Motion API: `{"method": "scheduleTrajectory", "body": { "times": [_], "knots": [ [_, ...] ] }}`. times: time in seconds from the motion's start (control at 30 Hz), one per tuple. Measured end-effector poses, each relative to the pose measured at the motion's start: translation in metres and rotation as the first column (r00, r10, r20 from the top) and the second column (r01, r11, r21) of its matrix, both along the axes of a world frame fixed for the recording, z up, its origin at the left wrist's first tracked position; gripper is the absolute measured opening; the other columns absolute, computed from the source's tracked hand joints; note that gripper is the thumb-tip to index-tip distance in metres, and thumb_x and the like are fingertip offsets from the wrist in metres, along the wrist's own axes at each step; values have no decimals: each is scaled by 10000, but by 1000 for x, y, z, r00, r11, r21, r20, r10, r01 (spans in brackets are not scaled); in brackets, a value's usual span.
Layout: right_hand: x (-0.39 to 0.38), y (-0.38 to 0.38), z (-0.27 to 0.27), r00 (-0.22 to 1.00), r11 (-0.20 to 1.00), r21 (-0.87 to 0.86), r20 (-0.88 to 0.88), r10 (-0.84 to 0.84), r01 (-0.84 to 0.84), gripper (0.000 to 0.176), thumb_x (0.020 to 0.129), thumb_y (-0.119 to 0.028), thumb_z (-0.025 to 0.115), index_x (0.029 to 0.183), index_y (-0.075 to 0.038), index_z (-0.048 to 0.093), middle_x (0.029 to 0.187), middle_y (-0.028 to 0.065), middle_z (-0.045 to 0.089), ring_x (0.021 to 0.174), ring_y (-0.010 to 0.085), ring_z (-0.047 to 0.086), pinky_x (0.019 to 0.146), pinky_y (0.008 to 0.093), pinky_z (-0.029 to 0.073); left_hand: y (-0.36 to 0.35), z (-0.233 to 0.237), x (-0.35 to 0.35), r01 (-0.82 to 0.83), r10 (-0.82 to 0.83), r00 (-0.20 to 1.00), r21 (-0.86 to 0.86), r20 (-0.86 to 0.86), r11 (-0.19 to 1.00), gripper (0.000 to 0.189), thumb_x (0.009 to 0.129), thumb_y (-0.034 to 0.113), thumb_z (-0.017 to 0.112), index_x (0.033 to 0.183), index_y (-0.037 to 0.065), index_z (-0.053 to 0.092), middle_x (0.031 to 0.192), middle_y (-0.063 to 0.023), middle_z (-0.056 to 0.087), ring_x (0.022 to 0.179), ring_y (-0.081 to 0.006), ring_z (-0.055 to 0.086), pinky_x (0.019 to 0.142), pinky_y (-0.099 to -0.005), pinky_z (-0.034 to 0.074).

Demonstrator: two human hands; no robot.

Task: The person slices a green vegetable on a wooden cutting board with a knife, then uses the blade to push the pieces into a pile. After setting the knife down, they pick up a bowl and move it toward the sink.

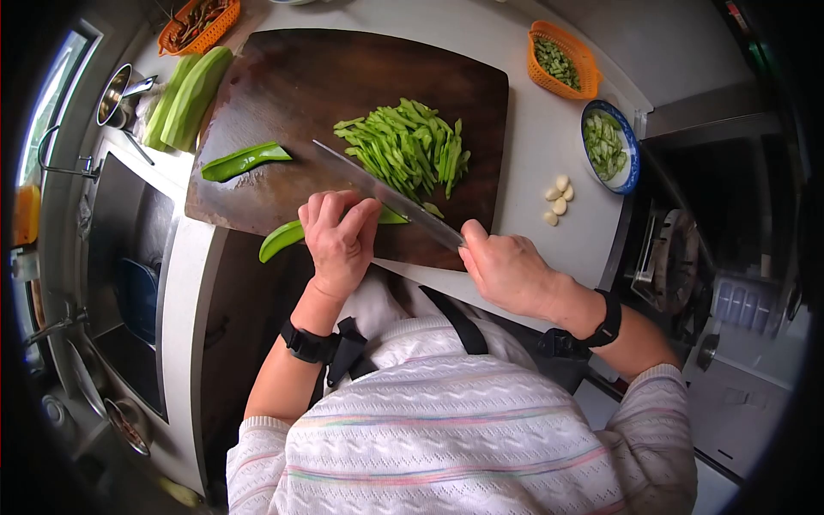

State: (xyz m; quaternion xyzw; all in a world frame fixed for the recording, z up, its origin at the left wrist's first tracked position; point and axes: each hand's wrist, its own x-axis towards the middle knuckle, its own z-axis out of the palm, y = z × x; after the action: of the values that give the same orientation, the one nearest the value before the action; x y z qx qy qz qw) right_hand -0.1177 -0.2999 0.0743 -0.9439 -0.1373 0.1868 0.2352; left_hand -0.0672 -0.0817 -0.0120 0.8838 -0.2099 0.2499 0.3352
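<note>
My right hand (519, 273) is closed round the handle of a kitchen knife (390, 197), whose blade slants up and left across the wooden cutting board (309, 77). Bent fingers of my left hand (339, 236) press down on a long green pepper piece (281, 241) at the board's near edge, close beside the blade. One end of this piece sticks out left past the edge. Beyond the blade lies a pile of green pepper strips (403, 148). Another pepper piece (246, 160), shiny and halved lengthwise, rests at the board's left.
Peeled green gourds (193, 99) lie at the left by the sink (129, 223). Orange baskets stand at the back left (199, 30) and right (562, 60). Garlic cloves (558, 202) and a blue-rimmed bowl of slices (608, 146) are right of the board, near the stove (674, 257).
</note>
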Motion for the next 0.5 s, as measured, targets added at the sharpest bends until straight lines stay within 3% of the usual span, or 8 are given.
{"method": "scheduleTrajectory", "body": {
  "times": [0.3, 0.5],
  "knots": [
    [-5, -11, 23, 1000, 1000, 1, -15, 27, -27, 169, 940, -122, 504, 910, 1, 392, 574, 203, 545, 584, 431, 580, 544, 506, 451, -1, 1, -1, -4, 4, 1000, -12, 11, 1000, 177, 706, 41, 741, 851, 121, 679, 861, -27, 578, 808, -235, 535, 721, -350, 395],
    [11, 6, 0, 998, 999, 4, -28, 50, -50, 146, 927, -118, 478, 900, 5, 405, 606, 203, 586, 601, 415, 612, 571, 519, 479, -3, 1, -1, -5, 5, 1000, -9, 22, 1000, 181, 702, 33, 739, 849, 116, 675, 859, -30, 579, 810, -236, 536, 727, -346, 394]
  ]
}}
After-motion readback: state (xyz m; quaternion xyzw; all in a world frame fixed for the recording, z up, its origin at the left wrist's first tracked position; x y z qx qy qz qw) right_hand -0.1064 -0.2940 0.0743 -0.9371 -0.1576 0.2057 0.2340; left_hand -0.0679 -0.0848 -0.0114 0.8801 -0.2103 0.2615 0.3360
